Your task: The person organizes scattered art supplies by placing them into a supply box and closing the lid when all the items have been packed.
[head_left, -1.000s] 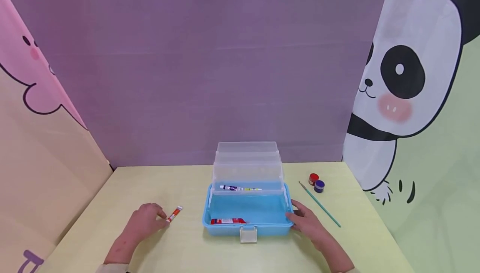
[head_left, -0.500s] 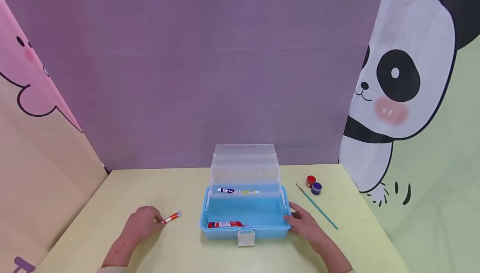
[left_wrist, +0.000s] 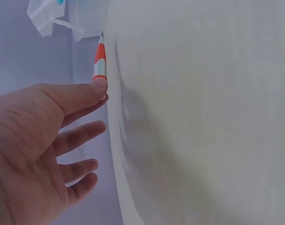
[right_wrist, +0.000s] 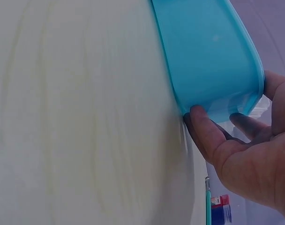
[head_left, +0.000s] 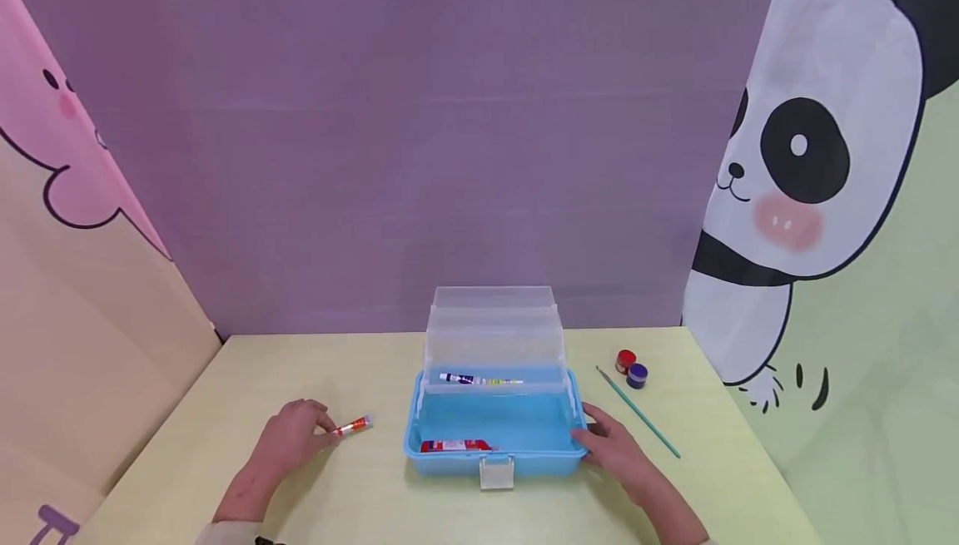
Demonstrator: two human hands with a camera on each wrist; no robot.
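My left hand pinches a small orange-and-white paint tube between thumb and index finger, left of the box. In the left wrist view the tube points away from the fingertips, and the other fingers are spread loosely. My right hand holds the right end of a blue plastic box, thumb over the rim and fingers against the outer side. The box's clear lid stands raised. Inside lie a red tube and, behind the lid, a white-purple tube and a yellowish one.
Right of the box, a teal paintbrush lies slanted on the pale table. Behind it stand a red paint pot and a purple paint pot. A purple backdrop rises at the table's far edge.
The paint tube in my left hand has swung from a steep slant to a flatter one, its far end now directed more toward the box. My right hand keeps its hold on the box.
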